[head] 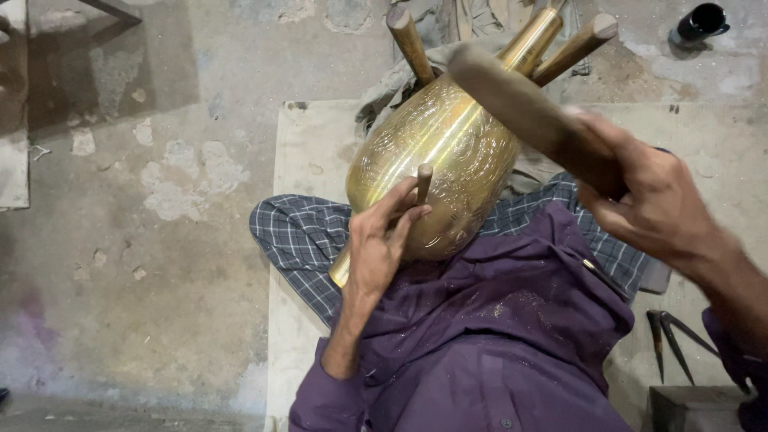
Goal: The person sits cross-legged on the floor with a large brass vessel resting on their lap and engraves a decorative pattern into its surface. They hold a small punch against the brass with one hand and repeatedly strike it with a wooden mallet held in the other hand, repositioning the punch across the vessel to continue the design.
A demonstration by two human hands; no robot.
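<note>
Two hands work over the lap of a seated person in a purple shirt (488, 336) and a checked blue-grey cloth (300, 236). Nearest, the left hand (376, 244) pinches a short, slim metal punch (423, 182) between thumb and curled fingers, its tip set against the near shoulder of a large, egg-shaped, polished brass vessel (440, 160). That vessel rests tilted across the lap, its narrow neck (532, 38) pointing away, its surface covered in fine engraved pattern. To the right and raised, the right hand (640, 200) closes its fingers firmly round a dark, thick wooden mallet (512, 96), blurred by motion, its head above the vessel. Judged from this pose, good work calls for the punch to be held steady and square to the curved wall, the left wrist braced on the brass, and blows kept light and even so that the tip does not skid across the polish. Beyond the vessel, two round wooden pegs (410, 40) flank the neck. A pale mat (308, 144) covers the patched concrete floor (136, 200); dark metal dividers (668, 340) lie at right, and a black cylinder (702, 21) stands farthest off.
</note>
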